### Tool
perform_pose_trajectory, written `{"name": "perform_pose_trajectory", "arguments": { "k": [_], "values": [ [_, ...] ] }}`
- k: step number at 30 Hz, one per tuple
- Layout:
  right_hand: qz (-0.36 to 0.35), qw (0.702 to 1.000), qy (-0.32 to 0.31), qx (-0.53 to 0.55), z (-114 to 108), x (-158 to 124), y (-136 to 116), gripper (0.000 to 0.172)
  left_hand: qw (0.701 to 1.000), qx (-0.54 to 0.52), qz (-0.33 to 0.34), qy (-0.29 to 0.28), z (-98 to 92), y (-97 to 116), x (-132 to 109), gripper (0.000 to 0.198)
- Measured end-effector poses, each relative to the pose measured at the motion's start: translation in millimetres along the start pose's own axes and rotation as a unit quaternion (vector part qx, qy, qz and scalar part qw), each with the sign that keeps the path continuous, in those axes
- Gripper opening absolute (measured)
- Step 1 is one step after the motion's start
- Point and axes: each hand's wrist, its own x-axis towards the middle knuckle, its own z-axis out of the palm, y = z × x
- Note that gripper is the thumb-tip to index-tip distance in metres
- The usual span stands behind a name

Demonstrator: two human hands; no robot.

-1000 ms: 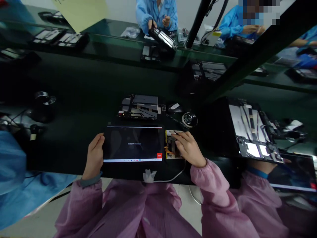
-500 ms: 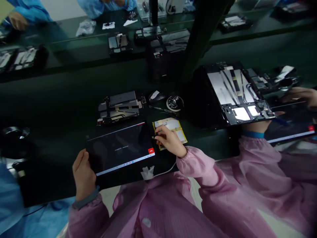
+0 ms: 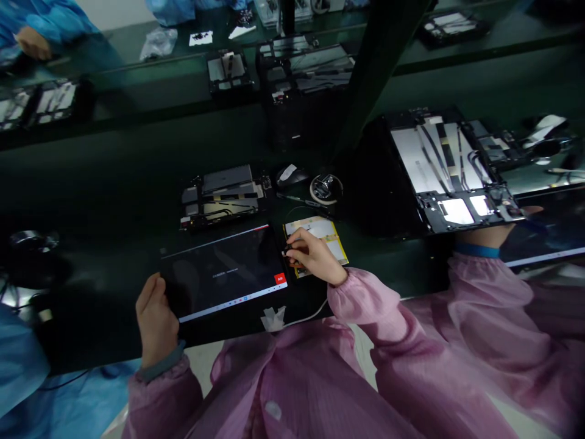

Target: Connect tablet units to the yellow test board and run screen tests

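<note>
A tablet-like screen [image 3: 219, 268], dark with a lit bar along its lower edge and a red box in the corner, lies tilted in front of me. My left hand [image 3: 156, 320] grips its left edge, thumb and fingers closed on it. At the screen's right edge, my right hand [image 3: 315, 259] pinches something small and dark, too small to name. Beneath that hand lies a flat yellow-edged battery pack or board [image 3: 337, 249], partly covered by my fingers and wrist.
Behind the screen sits an opened device [image 3: 228, 195] with exposed cables. Near it are a black mouse [image 3: 292, 177] and a coiled white cable [image 3: 326, 189]. Stacked opened devices [image 3: 450, 174] stand at right, by a co-worker's arm [image 3: 487, 238]. Crumpled tape [image 3: 273, 319] hangs at the table edge.
The view has shifted slightly, so the surroundings sit a little further right. My hands keep their places on the screen. The co-worker's far hand at right is out of view now.
</note>
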Motion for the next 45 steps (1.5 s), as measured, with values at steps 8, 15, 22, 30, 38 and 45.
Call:
{"name": "perform_pose_trajectory", "arguments": {
  "k": [8, 15, 22, 30, 38, 45],
  "values": [
    [-0.028, 0.994, -0.006, -0.107, 1.9, 0.9, -9.2, 0.014, 0.997, -0.062, -0.034, 0.010, 1.6, 0.1, 0.0, 0.035],
    [-0.118, 0.946, 0.013, -0.302, 1.7, -3.4, -9.1, 0.016, 0.995, -0.098, -0.009, -0.018, 4.5, -12.2, 7.3, 0.038],
    [-0.152, 0.912, 0.030, -0.380, -1.1, -2.8, -12.1, 0.019, 0.963, -0.198, 0.002, -0.184, 0.8, -10.9, 11.8, 0.054],
    [-0.137, 0.906, 0.057, -0.396, -3.6, 0.2, -12.2, 0.025, 0.816, -0.177, 0.153, -0.529, -35.7, 4.2, 27.1, 0.093],
    [-0.139, 0.883, 0.088, -0.439, -5.4, 2.4, -8.9, 0.029, 0.790, -0.112, 0.202, -0.568, -35.6, 6.8, 36.6, 0.106],
    [-0.161, 0.870, 0.084, -0.458, -4.7, 1.6, -10.6, 0.028, 0.811, -0.090, 0.215, -0.537, -38.7, 5.8, 35.9, 0.102]
  ]
}}
